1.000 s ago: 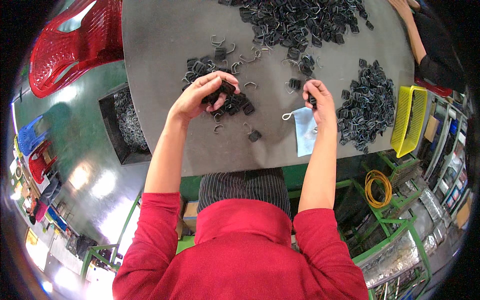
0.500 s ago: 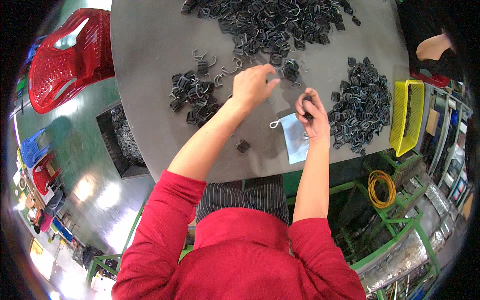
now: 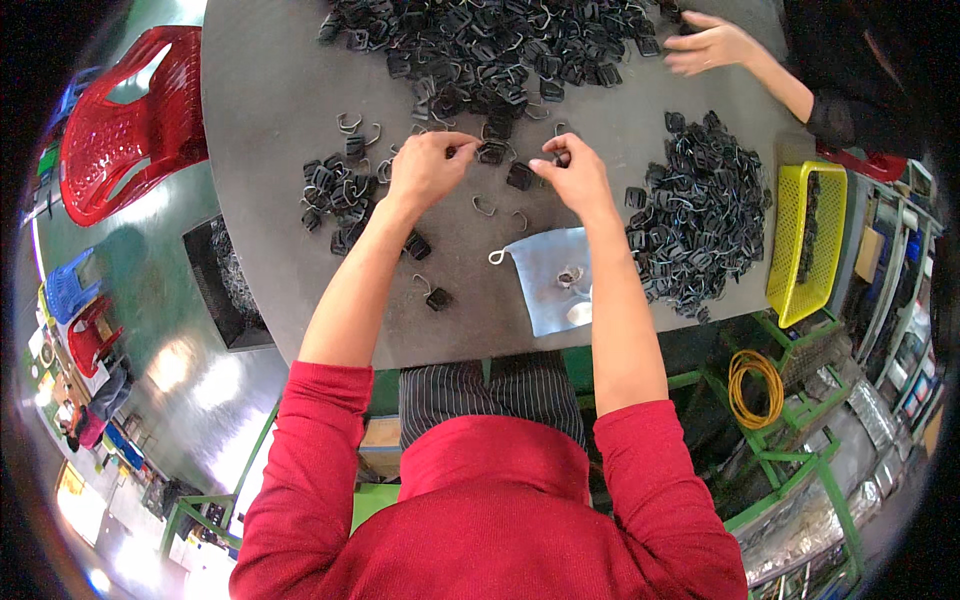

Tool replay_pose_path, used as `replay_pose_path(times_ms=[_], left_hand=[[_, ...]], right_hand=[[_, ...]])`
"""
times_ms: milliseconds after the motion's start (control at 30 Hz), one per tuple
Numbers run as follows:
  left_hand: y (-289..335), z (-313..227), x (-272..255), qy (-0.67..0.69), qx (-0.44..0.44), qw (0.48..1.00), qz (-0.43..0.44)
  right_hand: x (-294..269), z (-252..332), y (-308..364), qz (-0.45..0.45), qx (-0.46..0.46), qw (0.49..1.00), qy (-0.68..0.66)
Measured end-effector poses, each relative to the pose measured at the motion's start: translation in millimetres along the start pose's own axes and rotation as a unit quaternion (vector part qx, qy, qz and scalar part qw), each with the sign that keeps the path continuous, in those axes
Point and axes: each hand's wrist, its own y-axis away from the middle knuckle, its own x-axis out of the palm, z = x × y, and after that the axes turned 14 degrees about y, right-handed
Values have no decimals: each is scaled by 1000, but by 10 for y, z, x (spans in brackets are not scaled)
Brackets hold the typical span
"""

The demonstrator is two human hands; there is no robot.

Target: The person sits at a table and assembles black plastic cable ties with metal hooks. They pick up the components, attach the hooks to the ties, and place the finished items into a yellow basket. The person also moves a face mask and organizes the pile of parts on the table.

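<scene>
My left hand is closed in a pinch beside black plastic buckles lying below the far pile; a dark bit shows between thumb and finger, too small to name. Curled round a black buckle, my right hand is closed, its thumb tip beside another loose black buckle. Bent metal wire hooks lie between and below the hands. A light blue cloth pouch with a white cord loop lies partly under my right forearm. To the left sits a small heap of buckles with hooks.
A large pile of black buckles covers the table's far side; another heap lies right. A co-worker's hand reaches in at far right. A yellow basket stands at the right edge, a black crate at left.
My right hand has moved forward and left, away from the pouch. My left hand has shifted left and its fingers have closed. The co-worker's hand has come over the table.
</scene>
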Motion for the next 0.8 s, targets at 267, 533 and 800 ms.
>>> replay_pose_path(times_ms=[267,533,800], left_hand=[[259,-64,105,-56,-66,992,-89],[144,-80,453,-61,-72,992,-83],[175,-86,59,86,-35,996,6]], right_hand=[[234,51,61,-20,-92,978,186],[-98,-46,248,197,-2,871,-450],[213,23,11,23,-97,980,-172]])
